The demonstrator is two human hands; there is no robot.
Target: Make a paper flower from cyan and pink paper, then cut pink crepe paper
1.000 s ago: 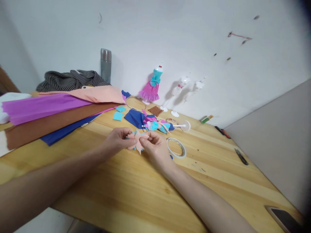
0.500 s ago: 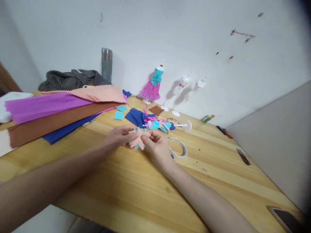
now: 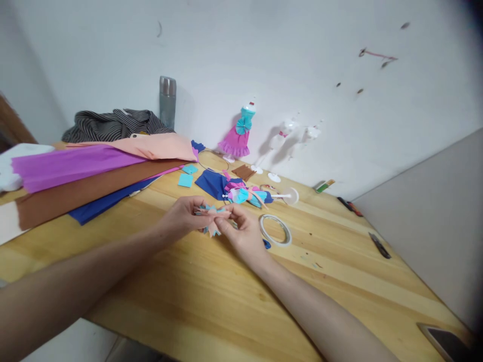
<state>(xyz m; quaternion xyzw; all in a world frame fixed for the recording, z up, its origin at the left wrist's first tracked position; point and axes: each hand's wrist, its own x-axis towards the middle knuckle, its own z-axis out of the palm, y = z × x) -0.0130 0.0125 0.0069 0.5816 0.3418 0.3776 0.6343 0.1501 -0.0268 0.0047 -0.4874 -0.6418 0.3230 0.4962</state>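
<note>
Between my two hands is a layered paper flower [image 3: 213,225], peach petals over light blue ones, with pointed petal tips. My left hand [image 3: 185,217] pinches its left side, thumb on top. From the right, my right hand [image 3: 241,223] grips it with the thumb pressed near the middle. Parts of the flower are hidden by my fingers. Just beyond lies a small mannequin [image 3: 245,196] on its side, dressed in blue, pink and peach paper. A roll of white tape [image 3: 290,237] lies right of my right hand, with a small blue piece [image 3: 266,244] beside it.
Crepe paper sheets [image 3: 94,188] spread over the left, near a striped cloth [image 3: 109,125] and a flask [image 3: 167,103]. A dressed mannequin [image 3: 237,133] and two white mannequins [image 3: 289,126] stand by the wall. Light blue squares [image 3: 185,180] lie mid-table; a utility knife [image 3: 379,245] lies right.
The flower has tilted and its petals are more folded together between my fingers. My right thumb has shifted slightly left and down. Both hands keep their grip.
</note>
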